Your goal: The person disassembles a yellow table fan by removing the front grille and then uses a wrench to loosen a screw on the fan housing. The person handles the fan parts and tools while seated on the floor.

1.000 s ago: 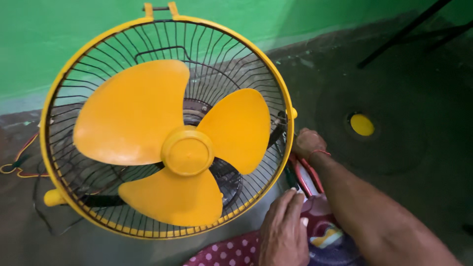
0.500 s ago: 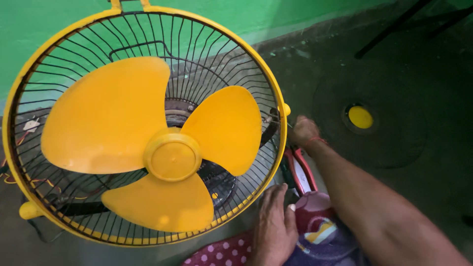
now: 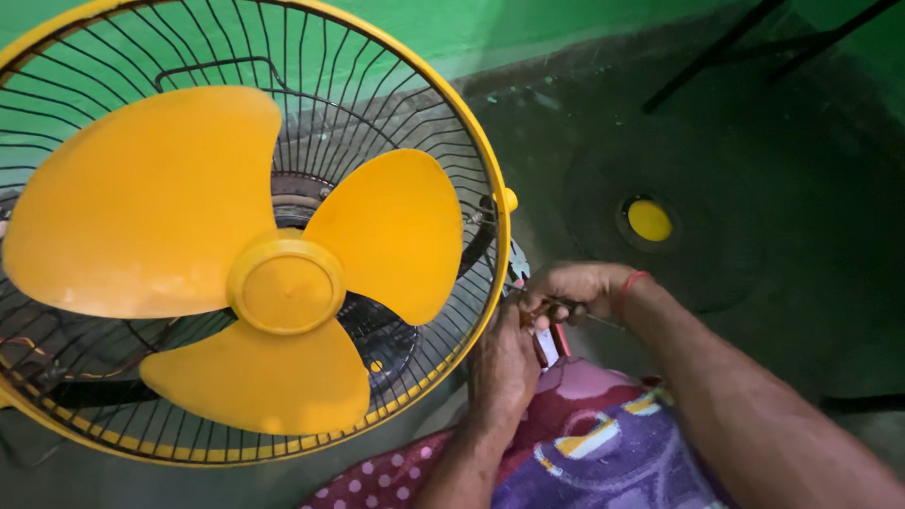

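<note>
Yellow plastic dominates the view: a three-bladed fan blade [image 3: 273,273] sits inside a black wire guard [image 3: 377,85] with a yellow rim [image 3: 497,226], the whole fan tilted toward me and filling the left of the frame. The hub cap at the centre of the blades is round and yellow as well.

My hands work at the right edge of the guard, low down, just beside the rim. My right hand [image 3: 575,287] is closed around a thin dark tool [image 3: 589,316], whose shaft runs out to the right of my fingers; a red band sits on that wrist. The tool's tip is hidden by my fingers, so I cannot tell what it meets. My left hand [image 3: 504,363] lies just below and touching the right one, fingers curled in toward the rim; what it grips, if anything, I cannot tell. A small red and white object [image 3: 550,344] shows between the two hands, mostly covered.

Patterned cloth [image 3: 603,443] in maroon and purple, partly dotted white, lies under my forearms. The floor [image 3: 801,311] is dark grey. A round dark disc with a yellow centre [image 3: 649,220] lies on it well apart to the right. A green wall [image 3: 528,24] runs along the top
</note>
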